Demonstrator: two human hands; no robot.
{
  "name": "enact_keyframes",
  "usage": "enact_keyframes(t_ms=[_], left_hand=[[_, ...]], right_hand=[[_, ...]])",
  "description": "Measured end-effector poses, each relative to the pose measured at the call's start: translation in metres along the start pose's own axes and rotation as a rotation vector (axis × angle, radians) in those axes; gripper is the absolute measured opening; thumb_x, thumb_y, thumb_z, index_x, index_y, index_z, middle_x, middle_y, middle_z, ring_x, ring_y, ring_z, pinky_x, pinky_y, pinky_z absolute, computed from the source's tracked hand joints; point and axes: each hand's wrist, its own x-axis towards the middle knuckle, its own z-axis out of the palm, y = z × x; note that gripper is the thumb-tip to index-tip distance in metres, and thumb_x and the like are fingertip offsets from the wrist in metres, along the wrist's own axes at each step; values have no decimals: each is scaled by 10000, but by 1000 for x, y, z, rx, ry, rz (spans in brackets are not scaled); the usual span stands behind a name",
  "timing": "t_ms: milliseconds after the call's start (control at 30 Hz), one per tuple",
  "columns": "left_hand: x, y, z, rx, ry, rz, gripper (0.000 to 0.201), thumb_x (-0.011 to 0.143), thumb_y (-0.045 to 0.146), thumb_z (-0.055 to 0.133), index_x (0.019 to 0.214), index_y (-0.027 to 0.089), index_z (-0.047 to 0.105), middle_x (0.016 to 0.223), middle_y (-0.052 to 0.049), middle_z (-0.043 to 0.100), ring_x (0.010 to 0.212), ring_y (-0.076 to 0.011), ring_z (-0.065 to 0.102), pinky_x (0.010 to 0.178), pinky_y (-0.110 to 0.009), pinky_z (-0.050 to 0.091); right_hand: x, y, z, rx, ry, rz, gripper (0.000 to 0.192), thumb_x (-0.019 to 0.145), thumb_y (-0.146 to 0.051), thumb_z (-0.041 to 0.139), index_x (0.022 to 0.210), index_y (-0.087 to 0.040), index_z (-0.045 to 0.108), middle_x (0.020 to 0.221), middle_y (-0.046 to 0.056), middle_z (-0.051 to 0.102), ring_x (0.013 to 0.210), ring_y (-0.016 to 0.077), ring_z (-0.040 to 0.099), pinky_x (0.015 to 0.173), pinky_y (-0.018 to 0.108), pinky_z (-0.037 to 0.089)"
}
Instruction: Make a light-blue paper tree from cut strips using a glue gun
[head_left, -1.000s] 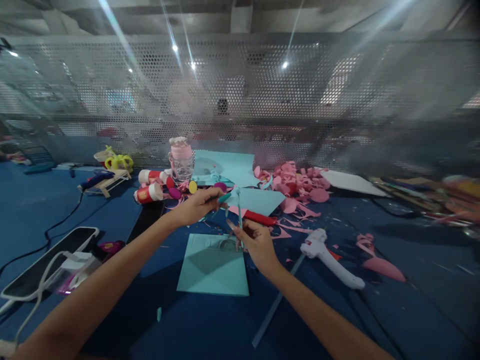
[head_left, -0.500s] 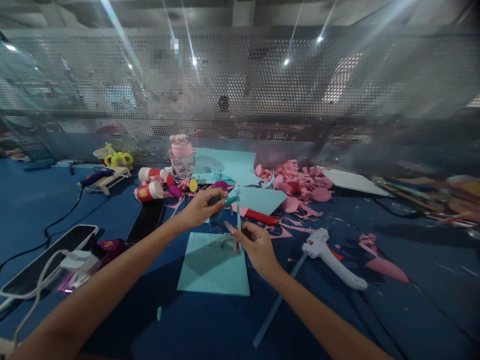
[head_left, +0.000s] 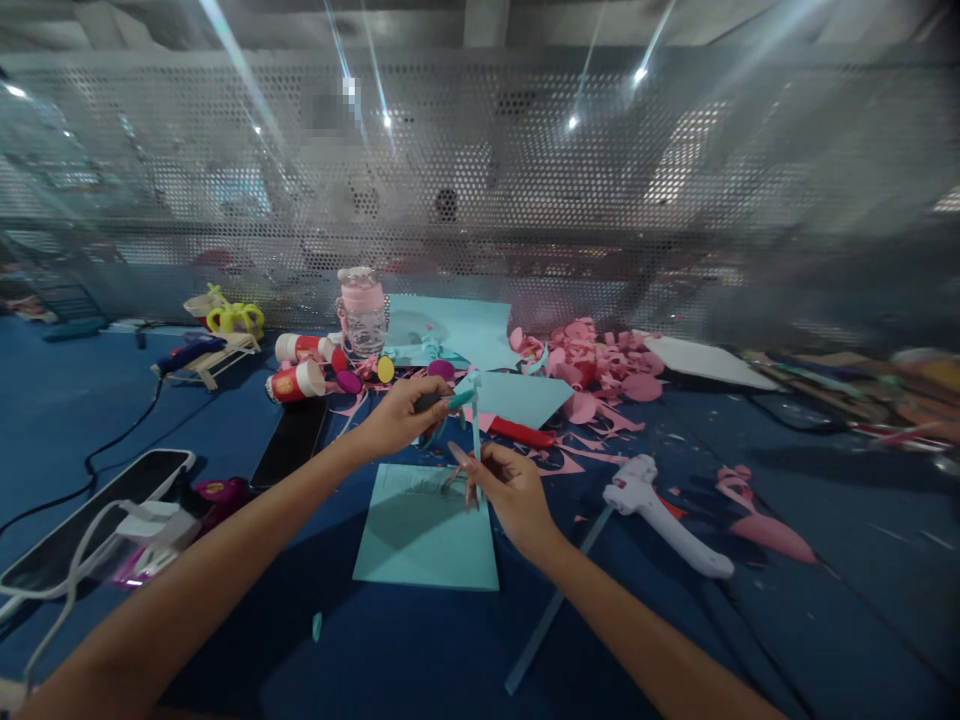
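Pinching a thin teal strip (head_left: 476, 425) upright in the right hand (head_left: 510, 490), over the teal sheet (head_left: 427, 530). Gripping a teal-tipped tool (head_left: 450, 402) in the left hand (head_left: 397, 412), fingers closed, beside the strip. Best keeping strip steady, tool tip close.

Place: craft workstation in an industrial-looking hall.
Surface: blue-covered table (head_left: 750, 640), littered with paper cuttings.
Materials: pink paper scraps (head_left: 600, 365), light-blue paper sheets (head_left: 426, 530).
Tools: white glue gun (head_left: 664, 515), glue stick rod (head_left: 551, 610), glue bottles (head_left: 300, 365).
Backdrop: perforated metal screen (head_left: 525, 190), ceiling lights glaring through.
Power: cables and a charger (head_left: 150, 520) at left.
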Motion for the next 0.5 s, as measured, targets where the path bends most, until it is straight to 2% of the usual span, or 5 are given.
enact_keyframes(t_ms=[500], left_hand=[[-2,5,5,144,77,44,268,837,343,439,646,155,441,503,44,440,434,-47,399,444,-169,330]], right_hand=[[-1,-3,2,-13,33,13,326,695,-442,627,561,-172,502,469,-40,497,391,88,474,408,225,402]])
